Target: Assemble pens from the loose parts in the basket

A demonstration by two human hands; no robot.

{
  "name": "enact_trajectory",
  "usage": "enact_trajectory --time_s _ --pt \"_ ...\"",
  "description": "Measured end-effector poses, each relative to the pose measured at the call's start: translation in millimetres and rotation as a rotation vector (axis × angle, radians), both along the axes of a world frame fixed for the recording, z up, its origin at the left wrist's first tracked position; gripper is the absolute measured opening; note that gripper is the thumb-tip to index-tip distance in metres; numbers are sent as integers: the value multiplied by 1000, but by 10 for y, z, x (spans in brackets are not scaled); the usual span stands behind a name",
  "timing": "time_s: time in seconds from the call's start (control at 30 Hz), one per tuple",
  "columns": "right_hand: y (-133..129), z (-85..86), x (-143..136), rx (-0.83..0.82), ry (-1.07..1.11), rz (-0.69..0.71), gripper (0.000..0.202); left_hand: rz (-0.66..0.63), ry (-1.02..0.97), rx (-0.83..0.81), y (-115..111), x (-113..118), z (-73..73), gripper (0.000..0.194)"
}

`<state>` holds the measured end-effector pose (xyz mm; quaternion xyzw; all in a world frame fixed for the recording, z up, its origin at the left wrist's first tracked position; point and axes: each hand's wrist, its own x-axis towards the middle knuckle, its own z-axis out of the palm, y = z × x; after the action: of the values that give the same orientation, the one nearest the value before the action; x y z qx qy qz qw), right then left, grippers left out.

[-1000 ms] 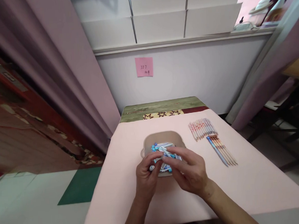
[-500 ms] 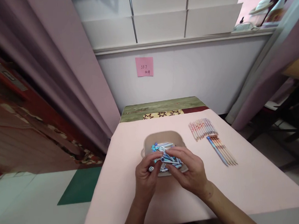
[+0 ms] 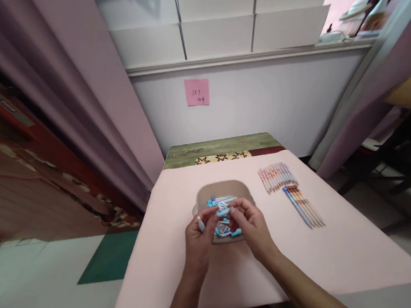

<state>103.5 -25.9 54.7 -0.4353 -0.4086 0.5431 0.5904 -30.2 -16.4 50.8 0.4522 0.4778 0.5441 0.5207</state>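
Observation:
My left hand (image 3: 198,234) is closed around a slim pen part (image 3: 201,223), whose pale tip pokes out past the fingers on the left. Between both hands lies a light blue pen barrel (image 3: 223,213), pinched by the thumb and fingers of my right hand (image 3: 250,223); its left end meets my left fingertips. Both hands are over the near part of a beige plastic bin (image 3: 225,186). Inside the bin are many loose blue and white pen parts (image 3: 224,200), partly hidden by my fingers.
To the right, a row of pale patterned pens (image 3: 277,176) lies on the pink cloth (image 3: 173,194). Just below it are several brown-topped pens and a blue pen (image 3: 297,207). A pink note (image 3: 197,92) is stuck to the wall behind the table.
My right hand has drawn in and now pinches the light blue barrel above the bin. The pen part in my left hand has tilted more upright. The view has shifted slightly.

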Motion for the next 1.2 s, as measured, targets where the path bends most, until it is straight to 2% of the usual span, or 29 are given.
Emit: enact_trajectory --time_s 0.13,0.37,0.43,0.53,0.7,0.8,0.9,0.97,1.2 --pt "30 -123 -108 -225 238 102 27 80 20 -4 -1 -18 -20 27" --pt "91 -148 -83 -221 242 63 38 162 54 -10 41 -75 -95 25" --pt "120 -122 -27 -180 174 43 39 110 64 -25 55 -88 -99 25" --pt "136 -47 64 -84 12 43 36 -40 84 -30 59 -106 -88 25" --pt "44 134 118 83 -299 99 26 -202 157 49 50 -122 -79 21" --pt "-4 173 88 123 -318 94 25 -210 118 50 49 -128 -109 20" --pt "19 128 81 78 -255 71 22 -209 77 18 41 -135 -144 22" --pt "65 81 106 43 -300 79 22 -186 74 12 32 -140 -157 24" --pt "233 -61 253 186 -861 11 12 -107 121 52 20 -141 -122 26"
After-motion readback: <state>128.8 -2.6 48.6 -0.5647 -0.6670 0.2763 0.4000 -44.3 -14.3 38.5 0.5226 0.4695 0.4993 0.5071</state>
